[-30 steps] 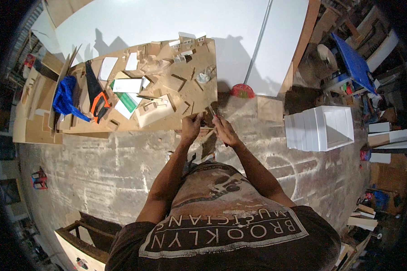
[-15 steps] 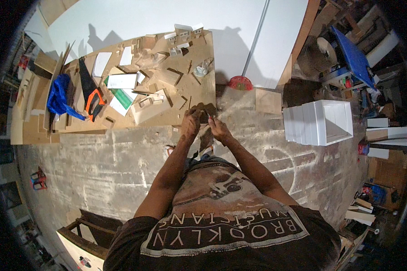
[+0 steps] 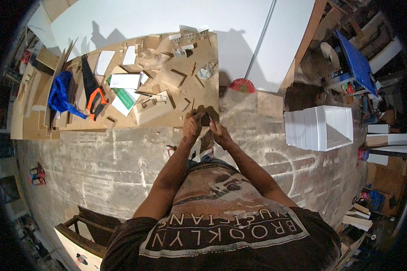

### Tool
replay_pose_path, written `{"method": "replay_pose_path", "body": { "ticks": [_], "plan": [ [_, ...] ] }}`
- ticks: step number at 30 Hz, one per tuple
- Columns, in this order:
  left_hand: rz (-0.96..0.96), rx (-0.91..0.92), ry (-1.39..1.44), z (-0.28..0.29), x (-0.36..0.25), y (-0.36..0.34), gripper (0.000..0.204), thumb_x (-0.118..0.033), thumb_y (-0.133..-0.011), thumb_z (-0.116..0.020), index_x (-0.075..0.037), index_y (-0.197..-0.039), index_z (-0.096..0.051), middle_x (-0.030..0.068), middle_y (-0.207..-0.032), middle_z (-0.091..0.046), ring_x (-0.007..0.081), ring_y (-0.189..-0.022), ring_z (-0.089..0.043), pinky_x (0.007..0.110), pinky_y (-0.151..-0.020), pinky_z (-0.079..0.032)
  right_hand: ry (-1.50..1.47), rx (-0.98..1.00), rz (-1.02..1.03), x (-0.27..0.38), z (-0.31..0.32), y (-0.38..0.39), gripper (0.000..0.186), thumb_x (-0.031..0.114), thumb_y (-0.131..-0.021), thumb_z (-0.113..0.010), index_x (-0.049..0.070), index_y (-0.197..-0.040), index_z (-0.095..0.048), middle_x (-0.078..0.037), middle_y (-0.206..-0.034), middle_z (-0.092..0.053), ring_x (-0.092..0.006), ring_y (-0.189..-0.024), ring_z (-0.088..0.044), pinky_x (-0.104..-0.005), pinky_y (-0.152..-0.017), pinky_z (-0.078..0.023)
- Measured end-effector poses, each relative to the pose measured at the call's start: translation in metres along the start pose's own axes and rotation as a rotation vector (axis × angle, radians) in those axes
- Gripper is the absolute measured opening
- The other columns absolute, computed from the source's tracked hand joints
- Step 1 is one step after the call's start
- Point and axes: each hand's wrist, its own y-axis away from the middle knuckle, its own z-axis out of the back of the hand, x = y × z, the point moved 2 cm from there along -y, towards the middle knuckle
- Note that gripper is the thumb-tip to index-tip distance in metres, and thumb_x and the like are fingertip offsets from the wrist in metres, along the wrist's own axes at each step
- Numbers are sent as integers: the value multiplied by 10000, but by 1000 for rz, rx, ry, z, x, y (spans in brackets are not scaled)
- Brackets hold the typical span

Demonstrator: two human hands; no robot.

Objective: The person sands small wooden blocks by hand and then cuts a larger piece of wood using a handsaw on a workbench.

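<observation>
My left hand (image 3: pixel 192 125) is closed at the front right edge of the wooden work table (image 3: pixel 203 92), its fingers pinched on something too small to make out. Just to its right, my right hand (image 3: pixel 220 134) is closed round a slim thing with a reddish part showing at the fingers; its kind cannot be told. The two hands are a little apart, and their shadows fall on the board's corner. Near them lie a thin dark stick (image 3: pixel 193 103) and a pale wooden block (image 3: pixel 154 108) with small pieces on it. A clear plastic cup or bag (image 3: pixel 205 72) stands farther back.
An orange-handled handsaw (image 3: pixel 95 100) and blue cloth or plastic (image 3: pixel 61 95) lie at the left. Small wooden model parts (image 3: pixel 185 38) stand at the back. A red basket (image 3: pixel 242 85) is beyond the table, white nested boxes (image 3: pixel 319 128) to the right, a wooden frame (image 3: pixel 79 235) behind left.
The view has shifted slightly, so the table appears a little to the right. Both hands stay closed close together at the table corner, with only slight movement.
</observation>
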Motion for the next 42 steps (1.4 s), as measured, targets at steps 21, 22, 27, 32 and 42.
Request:
{"method": "replay_pose_path", "body": {
  "ticks": [21,22,27,32,42],
  "plan": [
    [-76,-33,71,-1,-6,3,302,-119,-873,-524,-69,-1137,-663,147,-1104,-682,337,-1014,-622,429,-925,-480,431,132,-101,-29,-35,-7,404,282,-1021,-431,-36,-1266,-468,-336,-1063,-621,-506,-940,-623,-583,-776,-500],
    [-90,-75,48,-2,-7,1,254,-131,-897,-544,-51,-1082,-698,173,-1062,-686,364,-1006,-627,436,-905,-490,320,139,-228,-23,-31,-7,420,298,-1023,-429,-38,-1271,-467,-340,-1081,-620,-501,-964,-620,-574,-802,-503],
    [-68,-112,-122,4,11,-1,225,-169,-922,-585,-20,-1005,-732,194,-899,-704,379,-838,-675,420,-802,-536,369,183,-139,2,-16,15,434,346,-1025,-433,-42,-1203,-513,-334,-1018,-641,-496,-1008,-607,-565,-864,-475],
    [537,28,637,29,-39,-10,354,-306,-987,-592,26,-943,-708,127,-816,-717,207,-694,-684,325,-599,-546,156,30,-106,-46,6,4,404,370,-1006,-526,-5,-1149,-574,-195,-854,-666,-354,-776,-640,-440,-698,-500],
    [473,172,985,88,-125,9,327,-309,-1007,-586,1,-1041,-680,31,-842,-670,118,-749,-623,276,-628,-533,-620,20,28,72,55,-14,284,277,-963,-620,18,-1079,-610,-38,-889,-567,-107,-742,-521,-292,-608,-438]
  ]
}}
